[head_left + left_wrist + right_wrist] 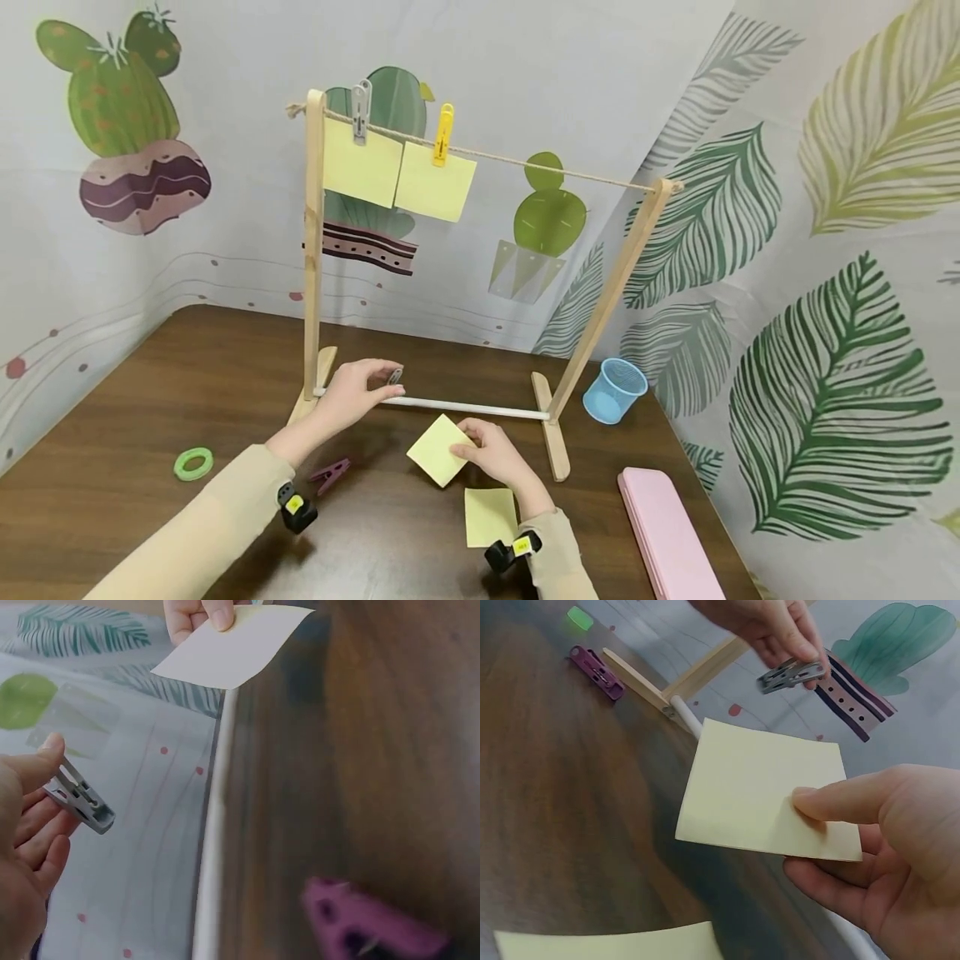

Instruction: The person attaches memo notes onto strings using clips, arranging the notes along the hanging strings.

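Fingers (862, 799) pinch square paper (754, 787) and a slotted clip (81, 798).

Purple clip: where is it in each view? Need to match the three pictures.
Head: purple clip lies on the table, lower left of centre, just above the left wrist's camera.
Left wrist: purple clip is at lower right, blurred.
Right wrist: purple clip is at upper left.
Shared landmark: the note pinched in the right hand, visible in all three.
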`<action>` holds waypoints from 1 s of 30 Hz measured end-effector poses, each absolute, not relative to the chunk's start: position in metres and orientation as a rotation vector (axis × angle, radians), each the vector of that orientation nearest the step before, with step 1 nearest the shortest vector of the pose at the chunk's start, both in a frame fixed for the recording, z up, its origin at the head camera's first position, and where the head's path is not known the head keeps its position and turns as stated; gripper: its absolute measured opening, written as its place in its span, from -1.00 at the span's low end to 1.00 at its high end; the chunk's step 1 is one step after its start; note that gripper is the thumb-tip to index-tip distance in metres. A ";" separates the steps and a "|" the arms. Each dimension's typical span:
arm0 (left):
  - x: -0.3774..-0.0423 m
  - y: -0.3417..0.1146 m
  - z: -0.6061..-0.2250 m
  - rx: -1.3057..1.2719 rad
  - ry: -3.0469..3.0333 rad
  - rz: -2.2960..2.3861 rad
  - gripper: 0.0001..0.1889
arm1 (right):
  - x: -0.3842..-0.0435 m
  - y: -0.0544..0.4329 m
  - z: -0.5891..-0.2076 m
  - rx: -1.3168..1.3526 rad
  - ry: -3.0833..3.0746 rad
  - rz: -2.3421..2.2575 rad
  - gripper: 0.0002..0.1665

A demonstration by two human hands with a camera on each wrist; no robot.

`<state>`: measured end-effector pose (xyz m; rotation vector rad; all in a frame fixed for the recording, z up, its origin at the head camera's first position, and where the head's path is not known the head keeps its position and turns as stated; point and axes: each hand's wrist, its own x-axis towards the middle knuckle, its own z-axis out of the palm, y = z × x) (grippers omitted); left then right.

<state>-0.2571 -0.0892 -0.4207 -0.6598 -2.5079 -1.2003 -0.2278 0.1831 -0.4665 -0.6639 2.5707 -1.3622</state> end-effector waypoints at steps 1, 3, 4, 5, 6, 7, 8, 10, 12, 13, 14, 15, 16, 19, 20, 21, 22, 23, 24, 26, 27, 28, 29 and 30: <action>-0.259 -0.089 -0.416 -0.678 -2.503 -1.182 -0.59 | -0.229 0.184 -0.465 -0.653 2.577 -1.373 -0.80; -0.262 -0.088 -0.405 -0.720 -2.493 -1.148 -0.58 | -0.232 0.185 -0.459 -0.635 2.602 -1.398 -0.77; -0.263 -0.087 -0.400 -0.739 -2.487 -1.136 -0.58 | -0.233 0.185 -0.456 -0.620 2.613 -1.416 -0.76; -0.264 -0.086 -0.394 -0.753 -2.484 -1.125 -0.57 | -0.235 0.186 -0.453 -0.604 2.624 -1.433 -0.75; -0.265 -0.085 -0.388 -0.773 -2.477 -1.109 -0.57 | -0.236 0.185 -0.450 -0.592 2.631 -1.452 -0.74; -0.266 -0.084 -0.382 -0.788 -2.469 -1.098 -0.57 | -0.237 0.185 -0.446 -0.584 2.636 -1.472 -0.74; -0.267 -0.082 -0.376 -0.802 -2.463 -1.092 -0.56 | -0.239 0.184 -0.441 -0.582 2.647 -1.486 -0.75; -0.268 -0.078 -0.365 -0.837 -2.446 -1.095 -0.56 | -0.241 0.183 -0.431 -0.575 2.666 -1.514 -0.77; -0.270 -0.073 -0.354 -0.868 -2.424 -1.106 -0.55 | -0.241 0.180 -0.417 -0.574 2.696 -1.536 -0.79; -0.272 -0.070 -0.349 -0.879 -2.409 -1.120 -0.55 | -0.240 0.179 -0.410 -0.573 2.709 -1.550 -0.80; -0.273 -0.068 -0.343 -0.892 -2.393 -1.133 -0.55 | -0.241 0.178 -0.403 -0.569 2.721 -1.565 -0.81; -0.275 -0.065 -0.338 -0.903 -2.375 -1.144 -0.55 | -0.240 0.176 -0.395 -0.574 2.734 -1.581 -0.82; -0.276 -0.062 -0.333 -0.910 -2.360 -1.155 -0.55 | -0.242 0.176 -0.391 -0.560 2.741 -1.599 -0.82; -0.279 -0.054 -0.316 -0.925 -2.327 -1.191 -0.55 | -0.253 0.176 -0.386 -0.521 2.747 -1.668 -0.81; -0.280 -0.052 -0.311 -0.932 -2.321 -1.200 -0.55 | -0.257 0.177 -0.386 -0.509 2.745 -1.696 -0.81; -0.280 -0.049 -0.304 -0.940 -2.315 -1.211 -0.56 | -0.261 0.178 -0.385 -0.498 2.743 -1.727 -0.81; -0.280 -0.046 -0.298 -0.949 -2.308 -1.216 -0.55 | -0.266 0.179 -0.385 -0.476 2.742 -1.753 -0.80; -0.281 -0.043 -0.290 -0.959 -2.300 -1.223 -0.56 | -0.268 0.180 -0.382 -0.476 2.746 -1.775 -0.79; -0.281 -0.041 -0.283 -0.970 -2.287 -1.225 -0.56 | -0.271 0.180 -0.379 -0.476 2.758 -1.789 -0.79; -0.282 -0.036 -0.268 -0.990 -2.260 -1.225 -0.56 | -0.276 0.181 -0.371 -0.472 2.754 -1.834 -0.77; -0.282 -0.034 -0.261 -1.001 -2.245 -1.223 -0.56 | -0.279 0.181 -0.366 -0.465 2.750 -1.858 -0.76; -0.282 -0.031 -0.254 -1.010 -2.232 -1.214 -0.56 | -0.282 0.181 -0.361 -0.455 2.743 -1.882 -0.75; -0.283 -0.029 -0.247 -1.022 -2.215 -1.212 -0.56 | -0.285 0.181 -0.357 -0.444 2.733 -1.905 -0.74; -0.283 -0.027 -0.241 -1.033 -2.200 -1.203 -0.56 | -0.288 0.180 -0.352 -0.439 2.719 -1.930 -0.73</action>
